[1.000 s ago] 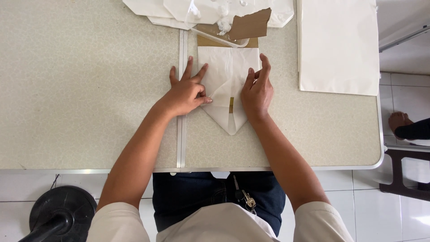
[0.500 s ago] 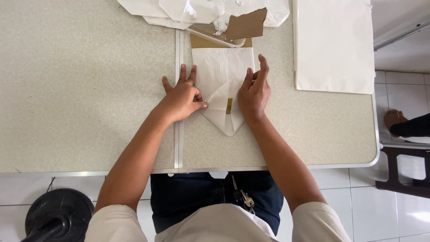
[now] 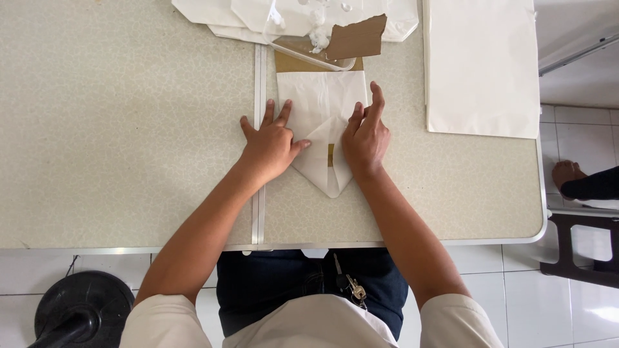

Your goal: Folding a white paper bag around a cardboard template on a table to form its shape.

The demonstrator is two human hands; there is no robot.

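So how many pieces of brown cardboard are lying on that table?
2. One torn cardboard piece lies at the far edge, on the clear plastic tray. A flat cardboard sheet sits beneath the folded white paper. More may be hidden under the papers.

The person is wearing a pale cream short-sleeved shirt [image 3: 309, 325], its loose sleeves ending above the elbows and leaving both forearms bare. Below it, dark navy trousers [image 3: 271, 290] are showing, with a small bunch of metal keys [image 3: 353, 290] hanging at the waist.

White paper bag [image 3: 320, 122] at centre, folded to a point; stack of flat white bags [image 3: 480, 64] at two o'clock.
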